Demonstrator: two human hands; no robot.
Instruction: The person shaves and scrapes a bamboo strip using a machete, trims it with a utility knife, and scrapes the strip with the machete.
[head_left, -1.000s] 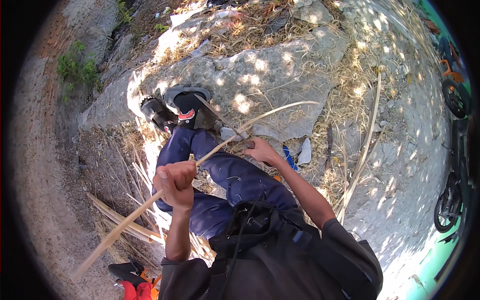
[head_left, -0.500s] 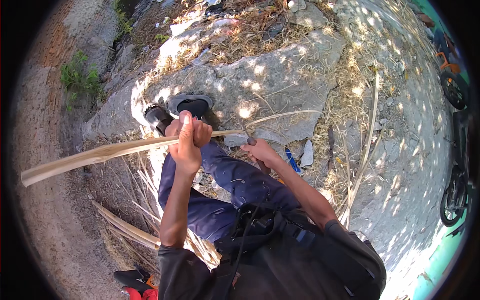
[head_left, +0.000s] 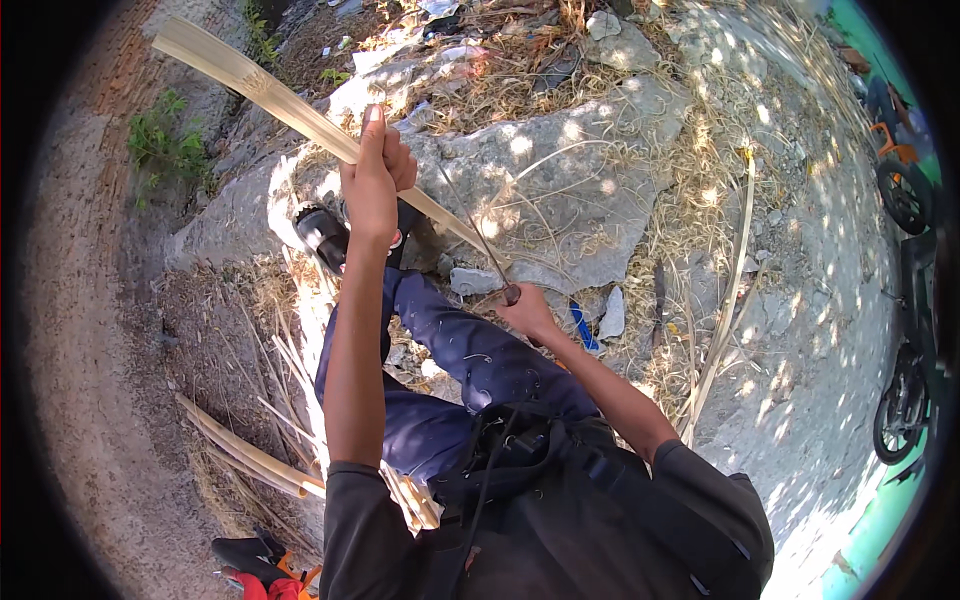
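My left hand (head_left: pixel 376 185) is wrapped round a long pale strip of split bamboo (head_left: pixel 262 86), thumb pointing up. The strip slants from the upper left, where its wide end is, down to a narrower end near my right hand (head_left: pixel 526 311). That hand grips the dark handle of a knife (head_left: pixel 482 238), whose long thin blade points up and to the left. Blade and strip lie close together near the strip's lower end; whether they touch I cannot tell. My legs in dark blue trousers (head_left: pixel 455 340) are under both hands.
A rough stone slab (head_left: pixel 590 190) lies ahead, strewn with dry shavings (head_left: pixel 690 190). Long strips (head_left: pixel 735 270) rest on the right, thicker bamboo pieces (head_left: pixel 245 445) at the left. A blue scrap (head_left: pixel 583 326) lies near my right hand. Motorcycles (head_left: pixel 902 400) stand at the far right.
My left hand has moved up and forward, tilting the strip so its wide end rises to the upper left. The knife blade now shows longer, angled up and left.
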